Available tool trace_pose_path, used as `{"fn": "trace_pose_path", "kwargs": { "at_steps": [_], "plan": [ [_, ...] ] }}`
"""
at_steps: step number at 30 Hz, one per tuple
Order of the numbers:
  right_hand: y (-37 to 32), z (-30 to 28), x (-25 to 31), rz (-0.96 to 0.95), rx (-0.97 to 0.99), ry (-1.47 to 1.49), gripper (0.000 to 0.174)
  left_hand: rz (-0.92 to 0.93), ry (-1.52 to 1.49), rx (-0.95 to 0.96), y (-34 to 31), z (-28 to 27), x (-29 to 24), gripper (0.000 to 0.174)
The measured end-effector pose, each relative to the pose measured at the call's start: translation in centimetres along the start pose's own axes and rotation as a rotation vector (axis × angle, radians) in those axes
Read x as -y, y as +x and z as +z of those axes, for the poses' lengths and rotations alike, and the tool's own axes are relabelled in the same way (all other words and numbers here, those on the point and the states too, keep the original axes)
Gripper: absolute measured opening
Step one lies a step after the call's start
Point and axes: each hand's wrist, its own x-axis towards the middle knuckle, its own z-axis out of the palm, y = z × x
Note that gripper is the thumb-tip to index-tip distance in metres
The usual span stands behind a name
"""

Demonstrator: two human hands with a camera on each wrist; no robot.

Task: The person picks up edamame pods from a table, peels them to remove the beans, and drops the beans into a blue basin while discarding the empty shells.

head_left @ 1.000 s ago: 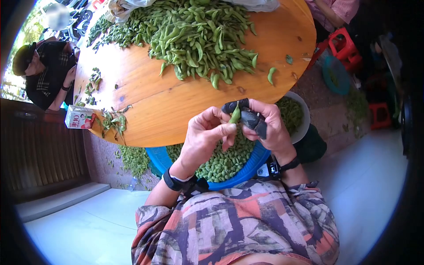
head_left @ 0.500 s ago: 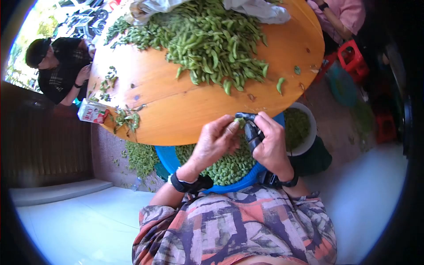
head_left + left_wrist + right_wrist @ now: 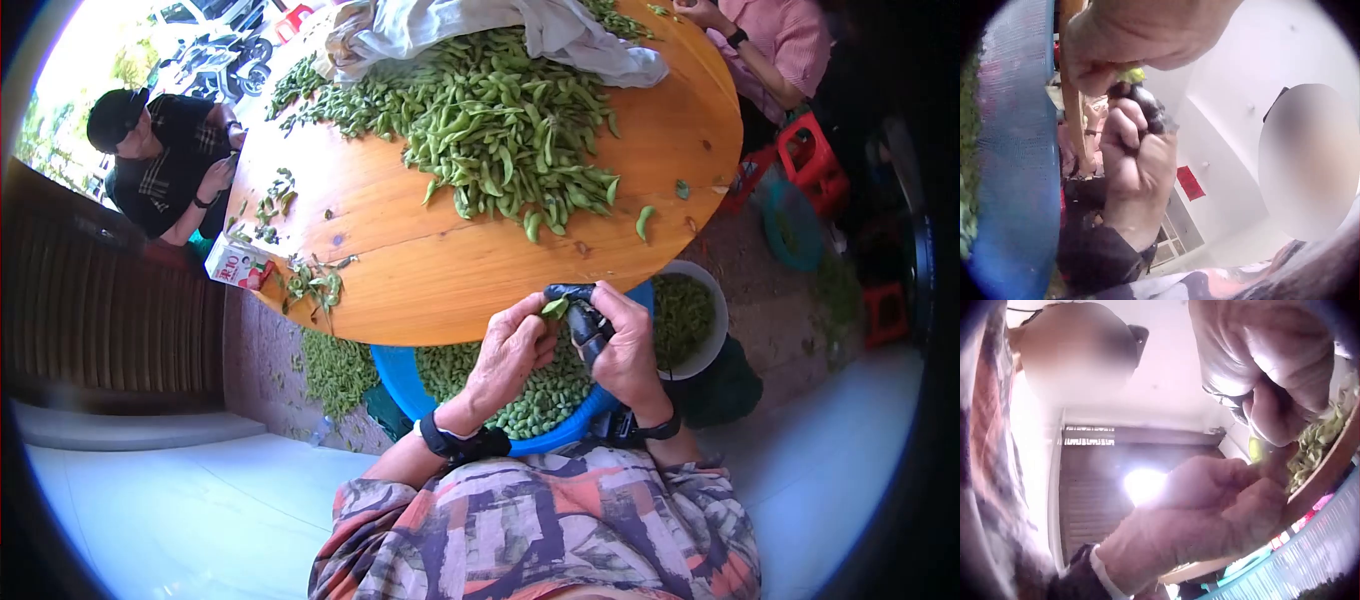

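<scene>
**Two-Handed Pinch, Centre Frame**

Head view, centre: the left hand [image 3: 505, 355] and right hand [image 3: 628, 352] pinch a green pod [image 3: 555, 309] at the fingertips; black covers [image 3: 588, 333] sheathe the right thumb and forefinger. Pod long axis: slanted, lower left to upper right; stem end indeterminate. Lower centre: blue tub [image 3: 393, 368] containing loose beans [image 3: 545, 405]. Upper centre: pod pile [image 3: 500, 140] on wooden table [image 3: 430, 260]. Left wrist view only: red sheet [image 3: 1191, 183].

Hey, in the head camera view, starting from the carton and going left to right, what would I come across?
Red-and-white carton, left hand, green bean pod, right hand, white basin, teal basin, lower red stool.
</scene>
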Motion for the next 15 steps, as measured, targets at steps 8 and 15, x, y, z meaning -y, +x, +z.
{"fn": "trace_pose_path", "kwargs": {
  "at_steps": [8, 15],
  "plan": [
    [-3.9, -11.8, -6.1, 0.069, 0.056, -0.403, 0.026, 0.215, 1.152, 0.489, 0.7, 3.1, -6.0, 0.022],
    [-6.2, -14.7, -7.4, 0.475, -0.107, -0.700, 0.034, 0.748, 1.536, 0.195, 10.2, 9.1, -3.4, 0.024]
  ]
}}
